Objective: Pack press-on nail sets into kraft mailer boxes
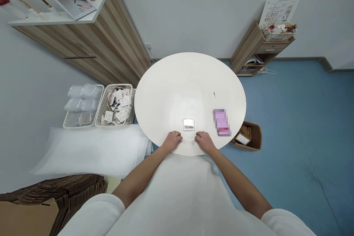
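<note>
A small clear plastic box point(188, 124) with a row of tiny items along its near side lies on the round white table point(190, 70). Just left of and nearer than the box, my left hand point(173, 141) rests on the tabletop with its fingers curled. My right hand point(205, 141) mirrors it on the right, fingers curled toward the middle. A faint, see-through outline shows between the fingertips; I cannot make out what it is. To the right of my right hand lies a pink-purple rectangular item point(221, 122), blurred into blocks.
Left of the table stand a basket of cards point(133, 99) and a basket of clear packs point(66, 123), with white sheets point(94, 151) nearer. An open cardboard box point(257, 136) sits on the floor at right. Cabinets stand behind, left point(118, 33) and right point(246, 48).
</note>
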Motion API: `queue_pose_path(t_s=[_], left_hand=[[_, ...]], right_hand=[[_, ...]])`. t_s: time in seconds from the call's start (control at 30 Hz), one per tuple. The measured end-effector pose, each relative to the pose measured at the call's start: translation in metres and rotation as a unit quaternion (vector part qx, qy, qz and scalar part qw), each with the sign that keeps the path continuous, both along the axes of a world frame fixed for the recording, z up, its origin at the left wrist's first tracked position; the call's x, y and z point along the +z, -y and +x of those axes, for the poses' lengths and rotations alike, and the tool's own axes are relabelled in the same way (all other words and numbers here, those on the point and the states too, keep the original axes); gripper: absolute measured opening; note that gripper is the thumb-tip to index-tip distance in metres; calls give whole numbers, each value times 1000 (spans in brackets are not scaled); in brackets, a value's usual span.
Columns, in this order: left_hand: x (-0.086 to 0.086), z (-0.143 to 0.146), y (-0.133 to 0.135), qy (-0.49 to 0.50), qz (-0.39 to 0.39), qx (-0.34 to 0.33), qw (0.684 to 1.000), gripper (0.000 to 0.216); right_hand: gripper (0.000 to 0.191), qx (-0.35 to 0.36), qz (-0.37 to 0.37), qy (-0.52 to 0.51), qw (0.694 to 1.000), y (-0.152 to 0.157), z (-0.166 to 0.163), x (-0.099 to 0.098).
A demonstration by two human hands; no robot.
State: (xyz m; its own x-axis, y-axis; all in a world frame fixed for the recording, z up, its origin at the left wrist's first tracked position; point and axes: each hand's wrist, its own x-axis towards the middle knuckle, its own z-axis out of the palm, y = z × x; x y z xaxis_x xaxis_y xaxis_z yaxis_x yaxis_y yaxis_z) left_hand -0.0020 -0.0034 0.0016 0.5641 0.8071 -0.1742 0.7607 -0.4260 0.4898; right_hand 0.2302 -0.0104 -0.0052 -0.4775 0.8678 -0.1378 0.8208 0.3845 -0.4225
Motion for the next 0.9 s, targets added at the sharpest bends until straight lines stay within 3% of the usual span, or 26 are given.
queue_pose_path(t_s=[0.17, 0.33, 0.5, 0.6, 0.7, 0.73, 0.8, 0.9], left_hand=[[9, 0, 3, 10, 20, 11, 1000, 42], [11, -2, -2, -19, 8, 59, 998, 22], [16, -4, 2, 23, -73, 109, 991, 24], [20, -6, 6, 38, -120, 124, 984, 23], [23, -9, 6, 37, -144, 143, 979, 23], [23, -10, 4, 38, -147, 147, 977, 23], [22, -11, 0, 48, -144, 152, 977, 24], [20, -13, -10, 66, -130, 180, 973, 24]], right_hand=[[19, -79, -64, -60, 993, -1, -3, 11], [21, -139, -109, -91, 980, -7, 1, 27], [23, -127, -72, -84, 986, 5, 2, 38], [23, -78, -53, -88, 992, 18, 5, 38], [39, -28, -39, -76, 996, 21, 9, 35], [35, -24, -37, -68, 997, 19, 10, 34], [18, -45, -43, -62, 996, 10, 11, 32], [23, -119, -70, -78, 987, -9, 10, 30]])
